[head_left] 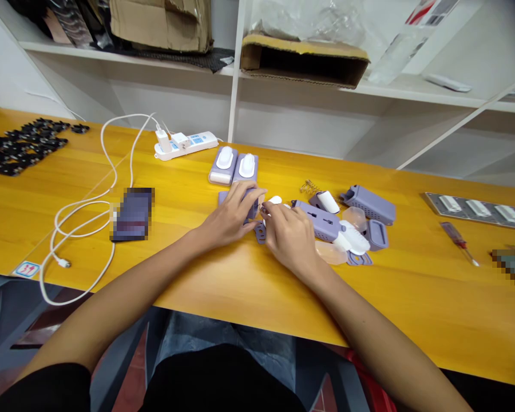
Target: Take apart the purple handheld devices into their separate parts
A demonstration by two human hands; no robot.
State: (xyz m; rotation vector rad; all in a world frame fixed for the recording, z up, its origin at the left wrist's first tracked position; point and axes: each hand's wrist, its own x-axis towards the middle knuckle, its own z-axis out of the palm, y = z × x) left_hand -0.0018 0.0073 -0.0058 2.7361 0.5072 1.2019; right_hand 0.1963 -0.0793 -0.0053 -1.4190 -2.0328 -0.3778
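Observation:
My left hand (234, 214) is closed around a purple plastic housing (223, 198), most of it hidden under the fingers. Close beside it, my right hand (289, 232) pinches something small and dark at the housing's open end; its kind cannot be made out. A flat purple slotted piece (260, 232) lies between the hands. Right of my right hand are a long purple perforated case (320, 220), a white oval part (354, 238), clear plastic covers (332, 252) and a small white-and-purple piece (327, 202). Behind my left hand stand two purple units with white tops (224, 158).
A coiled white cable (55, 232), a power strip (197, 143) and a blurred-out dark rectangle (133, 214) lie to the left. Black parts (21, 146) spread far left. At right are a screwdriver (457, 237) and a grey strip (480, 210). Metal springs (309, 187) lie behind the case.

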